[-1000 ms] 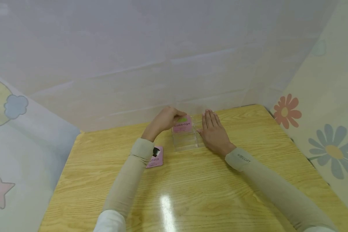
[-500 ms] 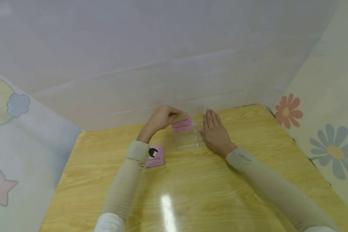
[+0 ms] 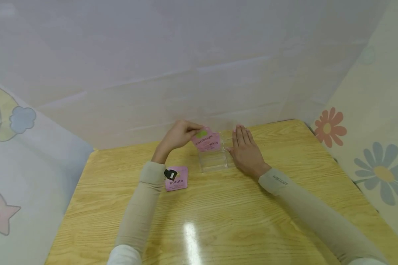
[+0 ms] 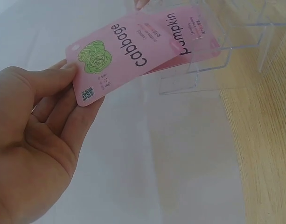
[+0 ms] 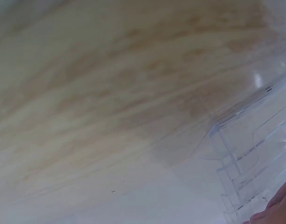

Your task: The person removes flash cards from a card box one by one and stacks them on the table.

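Note:
My left hand point(image 3: 179, 137) pinches the pink cabbage card point(image 4: 126, 46) by its picture end, with the thumb on the printed face. The card tilts left at the top rows of a clear stepped card holder point(image 3: 215, 163). Partly covered by it, a pink pumpkin card point(image 4: 198, 32) stands in the holder. My right hand point(image 3: 247, 154) lies with fingers straight at the holder's right side, its thumb toward the rim; contact is hard to make out. A pink potato card point(image 3: 177, 183) lies flat on the table, left of the holder.
The holder stands near the back edge of the wooden table point(image 3: 219, 213), close to a pale wall sheet point(image 3: 152, 73). Decorated panels rise at both sides, one with flowers point(image 3: 381, 173). The holder's clear steps point(image 5: 245, 163) show in the right wrist view.
My left hand has moved left with the cabbage card, which now tilts and uncovers part of the pumpkin card. The potato card shows more fully. My right hand stays in place.

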Demonstrator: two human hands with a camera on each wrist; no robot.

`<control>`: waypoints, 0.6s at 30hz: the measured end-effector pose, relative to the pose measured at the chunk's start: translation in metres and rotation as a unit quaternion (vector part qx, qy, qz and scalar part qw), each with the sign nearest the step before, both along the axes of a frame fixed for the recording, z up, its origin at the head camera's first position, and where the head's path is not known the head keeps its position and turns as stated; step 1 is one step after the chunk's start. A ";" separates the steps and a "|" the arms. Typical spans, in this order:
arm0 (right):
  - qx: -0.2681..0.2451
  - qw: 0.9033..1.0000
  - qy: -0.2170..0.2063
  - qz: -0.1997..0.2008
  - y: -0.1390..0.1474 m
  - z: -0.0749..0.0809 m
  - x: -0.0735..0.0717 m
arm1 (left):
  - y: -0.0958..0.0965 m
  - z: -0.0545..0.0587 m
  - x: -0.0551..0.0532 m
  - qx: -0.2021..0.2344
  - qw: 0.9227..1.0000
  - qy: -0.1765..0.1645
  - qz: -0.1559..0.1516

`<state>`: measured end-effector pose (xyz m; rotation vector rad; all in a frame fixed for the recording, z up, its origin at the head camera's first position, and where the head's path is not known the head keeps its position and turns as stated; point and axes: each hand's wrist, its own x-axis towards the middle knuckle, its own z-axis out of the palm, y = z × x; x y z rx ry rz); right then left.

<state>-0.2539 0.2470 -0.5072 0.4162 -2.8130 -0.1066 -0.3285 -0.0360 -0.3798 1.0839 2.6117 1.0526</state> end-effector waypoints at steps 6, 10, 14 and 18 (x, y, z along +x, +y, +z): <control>-0.003 1.000 0.003 0.001 0.002 -0.001 -0.001 | -0.009 0.000 -0.001 0.006 0.999 -0.032 -0.004; -0.003 1.000 0.005 0.005 0.003 -0.002 -0.001 | -0.014 0.000 -0.002 0.005 0.998 -0.059 -0.007; -0.003 1.000 0.005 0.004 0.004 -0.002 -0.001 | -0.019 -0.001 -0.001 0.000 0.997 -0.078 -0.004; -0.003 1.000 -0.001 0.001 0.005 -0.002 -0.001 | -0.025 -0.003 0.000 0.001 0.996 -0.091 -0.003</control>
